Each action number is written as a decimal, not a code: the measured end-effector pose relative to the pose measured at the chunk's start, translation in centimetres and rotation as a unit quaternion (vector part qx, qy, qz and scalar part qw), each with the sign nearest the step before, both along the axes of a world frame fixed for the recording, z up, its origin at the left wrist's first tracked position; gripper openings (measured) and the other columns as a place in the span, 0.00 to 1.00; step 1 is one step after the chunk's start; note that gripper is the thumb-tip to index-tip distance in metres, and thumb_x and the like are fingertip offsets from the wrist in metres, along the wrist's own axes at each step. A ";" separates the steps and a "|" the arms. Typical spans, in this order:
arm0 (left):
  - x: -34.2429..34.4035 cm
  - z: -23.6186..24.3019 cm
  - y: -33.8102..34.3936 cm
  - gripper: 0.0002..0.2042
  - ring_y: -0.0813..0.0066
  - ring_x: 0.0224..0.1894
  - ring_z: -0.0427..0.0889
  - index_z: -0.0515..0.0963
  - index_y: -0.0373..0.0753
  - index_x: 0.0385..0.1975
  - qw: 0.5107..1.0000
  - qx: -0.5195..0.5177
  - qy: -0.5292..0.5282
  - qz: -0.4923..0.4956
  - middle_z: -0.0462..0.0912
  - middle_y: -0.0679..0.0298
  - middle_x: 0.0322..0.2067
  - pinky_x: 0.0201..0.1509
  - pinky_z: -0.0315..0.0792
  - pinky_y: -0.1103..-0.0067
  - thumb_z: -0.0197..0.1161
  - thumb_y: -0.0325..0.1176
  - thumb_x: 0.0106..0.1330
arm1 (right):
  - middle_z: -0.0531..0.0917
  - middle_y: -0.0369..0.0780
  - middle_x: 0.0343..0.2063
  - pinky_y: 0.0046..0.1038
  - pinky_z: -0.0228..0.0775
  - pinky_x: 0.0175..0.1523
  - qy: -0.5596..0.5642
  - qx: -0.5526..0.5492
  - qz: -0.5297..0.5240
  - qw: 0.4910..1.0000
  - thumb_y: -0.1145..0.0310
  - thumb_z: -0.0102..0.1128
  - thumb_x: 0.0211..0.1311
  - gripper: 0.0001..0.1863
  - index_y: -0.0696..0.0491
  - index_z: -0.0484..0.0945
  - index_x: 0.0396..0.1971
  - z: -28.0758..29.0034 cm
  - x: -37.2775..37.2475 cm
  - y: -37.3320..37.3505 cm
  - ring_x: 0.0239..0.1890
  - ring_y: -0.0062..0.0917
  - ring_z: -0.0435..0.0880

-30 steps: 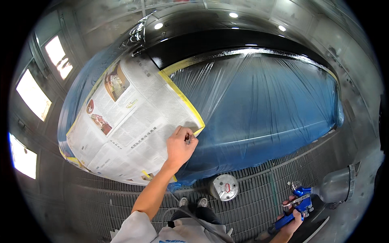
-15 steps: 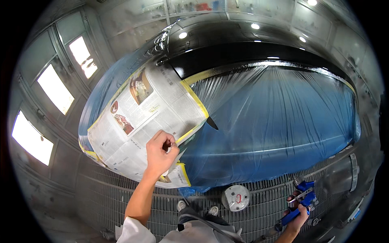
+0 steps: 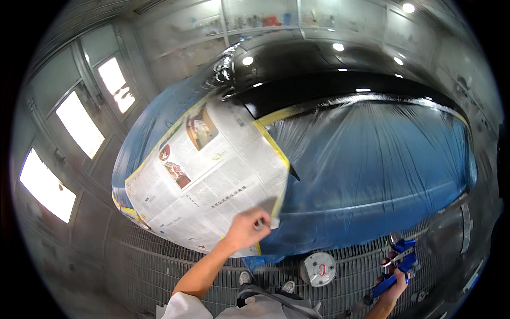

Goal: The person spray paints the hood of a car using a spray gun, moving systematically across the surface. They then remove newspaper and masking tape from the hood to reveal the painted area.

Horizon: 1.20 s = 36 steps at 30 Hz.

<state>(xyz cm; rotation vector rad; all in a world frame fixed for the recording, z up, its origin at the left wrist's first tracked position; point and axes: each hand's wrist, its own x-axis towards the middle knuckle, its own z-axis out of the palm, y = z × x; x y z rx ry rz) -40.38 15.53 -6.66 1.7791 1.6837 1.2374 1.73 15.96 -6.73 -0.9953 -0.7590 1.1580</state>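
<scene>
My left hand (image 3: 247, 227) is closed at the lower right edge of a newspaper sheet (image 3: 212, 170), pinching that edge where a pale strip bends out. The paper is bordered by yellow tape (image 3: 272, 139) and covers the left part of a car's side. Right of it, blue translucent plastic (image 3: 366, 165) hangs over the bodywork below a glossy black painted band (image 3: 324, 84). A small dark patch shows beside the paper's corner. At lower right my right hand (image 3: 394, 285) grips a blue spray gun (image 3: 404, 261), whose cup is hard to make out.
Below the car is a metal floor grating (image 3: 196, 266) with a round lid or can (image 3: 319, 269) near my shoes (image 3: 245, 277). Booth walls with bright panels (image 3: 79, 125) stand at the left; another wall with ceiling lights runs behind the car.
My left hand has moved down along the paper's edge from its corner, where a dark patch now shows. The whole scene sits lower and further right in the picture.
</scene>
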 end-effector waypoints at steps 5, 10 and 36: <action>-4.7 4.2 0.4 0.05 0.80 0.29 0.80 0.81 0.39 0.30 1.000 0.007 -0.006 -0.005 0.83 0.66 0.29 0.33 0.73 0.82 0.70 0.29 0.56 | 0.82 0.43 0.36 0.29 0.73 0.30 -0.024 -0.070 -0.128 0.989 0.74 0.57 0.52 0.18 0.63 0.78 0.44 -2.2 1.2 -0.4 0.30 0.29 0.80; -17.3 12.1 8.0 0.07 0.84 0.27 0.78 0.82 0.33 0.34 0.972 0.144 0.025 0.181 0.83 0.65 0.25 0.33 0.72 0.83 0.64 0.29 0.61 | 0.81 0.41 0.36 0.28 0.72 0.31 -0.045 -0.086 -0.166 0.981 0.74 0.57 0.51 0.18 0.61 0.76 0.45 -0.4 -0.2 -2.2 0.31 0.27 0.79; -30.5 18.0 32.3 0.08 0.68 0.32 0.86 0.86 0.39 0.31 0.966 0.053 0.253 0.004 0.86 0.59 0.27 0.41 0.77 0.75 0.65 0.32 0.52 | 0.81 0.45 0.45 0.23 0.76 0.23 -0.070 -0.065 -0.182 0.979 0.69 0.54 0.53 0.24 0.59 0.73 0.52 3.9 -14.9 -9.0 0.40 0.28 0.83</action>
